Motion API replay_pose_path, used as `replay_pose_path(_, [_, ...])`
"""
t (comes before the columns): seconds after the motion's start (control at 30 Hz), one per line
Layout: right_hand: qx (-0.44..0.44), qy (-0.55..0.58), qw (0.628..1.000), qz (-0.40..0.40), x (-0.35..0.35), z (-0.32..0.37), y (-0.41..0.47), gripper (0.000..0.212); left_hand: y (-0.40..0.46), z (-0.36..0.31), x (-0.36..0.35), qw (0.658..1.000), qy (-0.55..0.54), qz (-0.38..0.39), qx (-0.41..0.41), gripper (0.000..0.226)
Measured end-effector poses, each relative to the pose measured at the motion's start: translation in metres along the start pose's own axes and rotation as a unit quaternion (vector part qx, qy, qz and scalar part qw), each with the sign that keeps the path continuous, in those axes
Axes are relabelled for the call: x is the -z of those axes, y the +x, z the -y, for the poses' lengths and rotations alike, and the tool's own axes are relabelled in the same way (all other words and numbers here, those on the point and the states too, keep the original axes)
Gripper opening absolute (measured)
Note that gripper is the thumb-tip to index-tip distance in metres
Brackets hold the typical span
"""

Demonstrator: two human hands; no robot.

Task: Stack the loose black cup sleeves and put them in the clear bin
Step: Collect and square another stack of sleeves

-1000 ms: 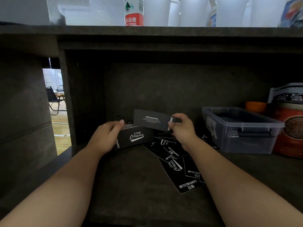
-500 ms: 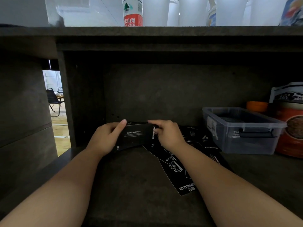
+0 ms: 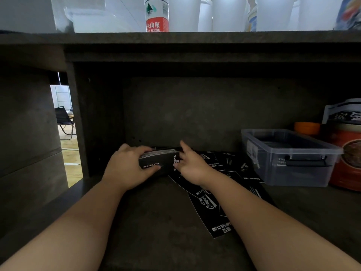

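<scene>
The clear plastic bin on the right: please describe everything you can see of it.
The clear plastic bin is a low rectangular box with no lid on and a dark latch handle on its front. It stands upright on the dark shelf, right of the loose black cup sleeves. Dark flat things show through its walls. Neither hand touches it. A red can stands close behind.

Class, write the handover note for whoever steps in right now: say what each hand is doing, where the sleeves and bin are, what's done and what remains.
Left hand: grips the stack of sleeves on the shelf.
Right hand: fingers straight, against the stack's right end, squaring it.
Loose sleeves: scattered on the shelf, right of the stack.
Clear bin: far right, lidless; contents unclear.
Done: several sleeves stacked.
Left: gather the rest, put the stack in the bin.
</scene>
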State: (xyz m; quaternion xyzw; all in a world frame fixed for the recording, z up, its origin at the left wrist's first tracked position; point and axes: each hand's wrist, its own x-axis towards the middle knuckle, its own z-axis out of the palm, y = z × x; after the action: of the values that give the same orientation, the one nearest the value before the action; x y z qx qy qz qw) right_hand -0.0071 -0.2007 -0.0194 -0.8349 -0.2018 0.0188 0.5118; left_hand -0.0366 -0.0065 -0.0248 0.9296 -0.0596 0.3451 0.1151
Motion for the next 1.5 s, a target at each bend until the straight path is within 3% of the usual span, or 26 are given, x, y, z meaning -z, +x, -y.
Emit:
replay_pose_path(0.1, [-0.007, -0.019, 1.000, -0.001, -0.002, 0.001, 0.000, 0.094, 0.003, -0.023, 0.002, 0.984, 0.178, 0.008, -0.020, 0.059])
replay_pose_path(0.17, [0.001, -0.015, 1.000, 0.013, -0.005, 0.003, -0.003, 0.097, 0.004, -0.034, -0.001, 0.977, 0.213, 0.017, -0.015, 0.061])
replay_pose_path(0.4, [-0.021, 0.037, 0.999, 0.013, -0.010, 0.008, -0.003, 0.117, 0.004, -0.026, -0.002, 0.979, 0.201, 0.015, 0.013, 0.068])
replay_pose_path(0.63, [-0.024, 0.090, 0.996, 0.014, -0.005, 0.012, -0.007, 0.106, 0.001, -0.026, 0.001, 0.982, 0.187, 0.016, 0.007, 0.069])
replay_pose_path(0.93, [-0.030, 0.073, 0.996, 0.045, -0.004, 0.012, -0.007, 0.103, 0.004, -0.016, 0.004, 0.985, 0.162, 0.047, -0.049, 0.059])
replay_pose_path(1.0, [-0.015, 0.082, 0.997, -0.006, 0.003, 0.017, -0.011, 0.091, 0.005, -0.015, 0.007, 0.985, 0.159, 0.020, -0.058, 0.058])
replay_pose_path(1.07, [0.022, -0.018, 0.985, -0.172, 0.017, 0.019, -0.015, 0.068, 0.006, -0.012, 0.011, 0.990, 0.136, -0.024, -0.038, 0.058])
replay_pose_path(1.1, [0.040, -0.102, 0.958, -0.264, 0.026, 0.018, -0.017, 0.056, 0.006, -0.009, 0.012, 0.993, 0.118, -0.022, -0.010, 0.059])
replay_pose_path(1.17, [0.046, -0.195, 0.903, -0.379, 0.046, 0.015, -0.022, 0.039, 0.007, -0.003, 0.014, 0.993, 0.100, 0.040, 0.055, 0.060])
replay_pose_path(1.23, [0.025, -0.222, 0.885, -0.408, 0.060, 0.010, -0.024, 0.034, 0.007, 0.000, 0.014, 0.989, 0.102, 0.079, 0.071, 0.061])
replay_pose_path(1.33, [-0.053, -0.283, 0.895, -0.341, 0.066, -0.004, -0.020, 0.028, 0.004, 0.001, 0.014, 0.987, 0.147, 0.047, 0.049, 0.062])
replay_pose_path(1.4, [-0.090, -0.321, 0.900, -0.281, 0.065, -0.012, -0.015, 0.027, 0.003, 0.000, 0.015, 0.986, 0.132, 0.036, 0.093, 0.070])
replay_pose_path(1.5, [-0.054, -0.345, 0.919, -0.184, 0.060, -0.020, -0.009, 0.037, 0.001, -0.005, 0.013, 0.980, 0.122, 0.057, 0.146, 0.079])
